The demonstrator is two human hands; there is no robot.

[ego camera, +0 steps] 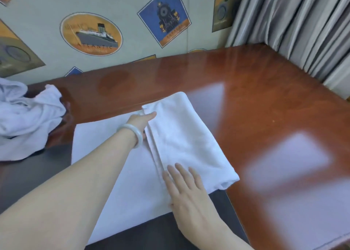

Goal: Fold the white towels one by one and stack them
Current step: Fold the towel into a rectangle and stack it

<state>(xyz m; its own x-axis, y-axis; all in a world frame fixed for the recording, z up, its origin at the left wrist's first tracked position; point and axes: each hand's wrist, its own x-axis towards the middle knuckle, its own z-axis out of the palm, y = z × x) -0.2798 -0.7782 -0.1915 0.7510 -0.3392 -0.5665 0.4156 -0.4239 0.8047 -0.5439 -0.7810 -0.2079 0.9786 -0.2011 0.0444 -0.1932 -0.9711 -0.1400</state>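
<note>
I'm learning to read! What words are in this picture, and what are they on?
"ATLANTIC": under the ship in the oval ship picture on the wall; its upper lettering is blurred.
Blue train picture: orange banner lettering too blurred to read.
Camera picture: small words too blurred.
Folded towel: no words.
</note>
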